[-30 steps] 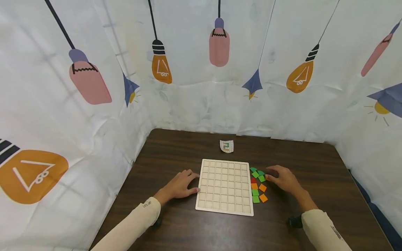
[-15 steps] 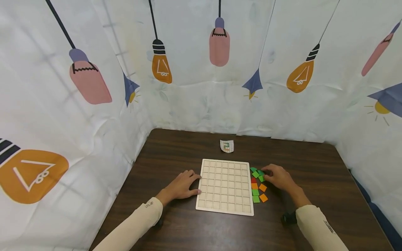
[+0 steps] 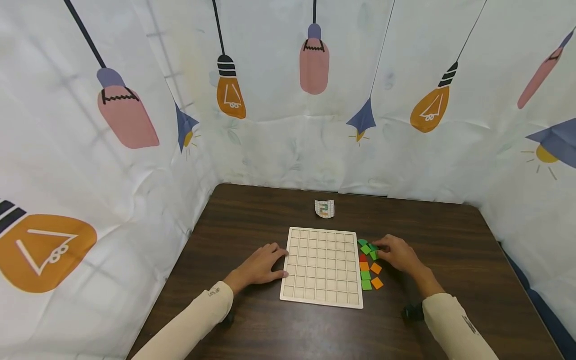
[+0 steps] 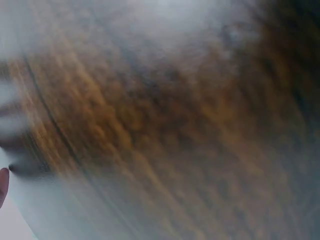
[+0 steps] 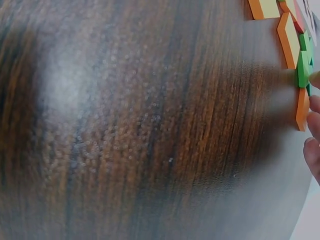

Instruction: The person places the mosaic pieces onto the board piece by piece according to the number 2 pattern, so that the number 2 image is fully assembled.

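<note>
A pale wooden board (image 3: 321, 267) with a square grid lies on the table in the head view. My left hand (image 3: 257, 266) rests at its left edge, thumb and fingers spread apart and touching the rim. On the right, my right hand (image 3: 400, 254) reaches to the far end of a group of small coloured tiles, with its thumb and index finger apart at the green tiles (image 3: 366, 249). In the right wrist view the thumb is at a green tile (image 5: 303, 67), and an orange tile (image 5: 301, 111) lies beside the fingers (image 5: 313, 152). The hand partly hides these pieces.
Orange tiles (image 3: 377, 283), a red tile (image 3: 362, 258) and more green tiles lie along the board's right side. A small printed grid card (image 3: 325, 209) lies beyond the board on the dark wooden table (image 3: 252, 210). Patterned white cloth (image 3: 279, 150) surrounds the table.
My right hand has shifted slightly left and away from me over the green tiles, then stayed nearly still. My left hand has moved slightly right onto the board's rim.
</note>
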A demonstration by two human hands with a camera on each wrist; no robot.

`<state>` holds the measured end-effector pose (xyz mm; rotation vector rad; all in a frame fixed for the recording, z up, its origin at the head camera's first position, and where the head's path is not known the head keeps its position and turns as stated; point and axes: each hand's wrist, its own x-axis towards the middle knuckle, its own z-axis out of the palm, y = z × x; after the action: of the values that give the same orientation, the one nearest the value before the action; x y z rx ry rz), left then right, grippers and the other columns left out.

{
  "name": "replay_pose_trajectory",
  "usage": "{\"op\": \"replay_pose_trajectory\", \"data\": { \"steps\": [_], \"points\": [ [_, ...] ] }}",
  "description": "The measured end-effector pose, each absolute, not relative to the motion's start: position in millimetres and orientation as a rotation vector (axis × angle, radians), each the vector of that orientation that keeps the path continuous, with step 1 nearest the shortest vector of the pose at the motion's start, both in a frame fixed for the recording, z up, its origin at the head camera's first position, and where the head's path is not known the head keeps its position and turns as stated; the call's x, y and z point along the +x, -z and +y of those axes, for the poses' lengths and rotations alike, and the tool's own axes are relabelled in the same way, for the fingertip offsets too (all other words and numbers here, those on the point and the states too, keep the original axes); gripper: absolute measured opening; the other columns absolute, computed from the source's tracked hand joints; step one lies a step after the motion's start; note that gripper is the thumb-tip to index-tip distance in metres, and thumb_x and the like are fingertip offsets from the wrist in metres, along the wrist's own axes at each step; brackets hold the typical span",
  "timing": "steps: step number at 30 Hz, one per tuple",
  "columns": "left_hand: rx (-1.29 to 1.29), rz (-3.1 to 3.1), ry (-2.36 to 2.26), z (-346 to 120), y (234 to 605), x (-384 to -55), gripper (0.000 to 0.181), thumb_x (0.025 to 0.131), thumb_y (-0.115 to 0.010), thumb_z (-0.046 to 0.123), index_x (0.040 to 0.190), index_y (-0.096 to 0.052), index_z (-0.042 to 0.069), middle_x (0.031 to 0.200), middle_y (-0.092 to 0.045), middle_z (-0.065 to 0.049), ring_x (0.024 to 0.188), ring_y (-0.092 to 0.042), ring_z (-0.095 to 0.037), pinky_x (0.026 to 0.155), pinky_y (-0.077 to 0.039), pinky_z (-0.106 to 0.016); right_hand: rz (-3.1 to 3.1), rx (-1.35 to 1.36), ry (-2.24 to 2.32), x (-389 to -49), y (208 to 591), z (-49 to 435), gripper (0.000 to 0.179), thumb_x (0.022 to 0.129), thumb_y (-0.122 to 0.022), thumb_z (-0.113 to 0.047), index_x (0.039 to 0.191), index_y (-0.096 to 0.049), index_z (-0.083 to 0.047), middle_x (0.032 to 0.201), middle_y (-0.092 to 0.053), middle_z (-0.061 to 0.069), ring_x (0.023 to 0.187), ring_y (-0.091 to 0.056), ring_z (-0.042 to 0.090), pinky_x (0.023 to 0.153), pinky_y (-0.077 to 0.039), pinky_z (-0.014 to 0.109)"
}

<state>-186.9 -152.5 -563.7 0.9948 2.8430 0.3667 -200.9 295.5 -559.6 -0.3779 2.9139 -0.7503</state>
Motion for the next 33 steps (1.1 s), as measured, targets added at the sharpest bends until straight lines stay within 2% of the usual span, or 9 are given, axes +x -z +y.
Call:
{"op": "replay_pose_trajectory", "data": {
  "steps": [10, 25, 33],
  "points": [
    [0.975, 2.833, -0.357, -151.7, 560.8, -188.4, 0.061, 0.091, -0.066, 0.057, 0.139, -0.058, 0.02, 0.113, -0.056, -0.001, 0.095, -0.05, -0.014, 0.087, -0.046, -0.038, 2.915, -0.43, 0.743, -201.5, 559.8, 294.2, 0.029, 0.093, -0.065, -0.013, 0.12, -0.074, -0.005, 0.105, -0.062, 0.007, 0.079, -0.051, 0.015, 0.062, -0.039, 0.031],
    [0.986, 2.831, -0.371, -152.0, 561.7, -186.9, 0.061, 0.091, -0.066, 0.056, 0.139, -0.058, 0.019, 0.114, -0.057, -0.001, 0.095, -0.05, -0.014, 0.087, -0.047, -0.037, 2.929, -0.417, 0.727, -205.7, 563.8, 293.3, 0.027, 0.095, -0.068, -0.019, 0.119, -0.075, -0.007, 0.102, -0.062, 0.004, 0.085, -0.057, 0.017, 0.065, -0.043, 0.031],
    [0.978, 2.831, -0.372, -152.5, 562.6, -186.7, 0.061, 0.091, -0.066, 0.057, 0.138, -0.058, 0.02, 0.113, -0.056, 0.0, 0.094, -0.049, -0.014, 0.087, -0.046, -0.036, 2.939, -0.378, 0.767, -209.0, 567.8, 292.0, 0.027, 0.095, -0.069, -0.021, 0.118, -0.075, -0.007, 0.101, -0.063, 0.005, 0.082, -0.057, 0.015, 0.065, -0.044, 0.031]
  ]
}}
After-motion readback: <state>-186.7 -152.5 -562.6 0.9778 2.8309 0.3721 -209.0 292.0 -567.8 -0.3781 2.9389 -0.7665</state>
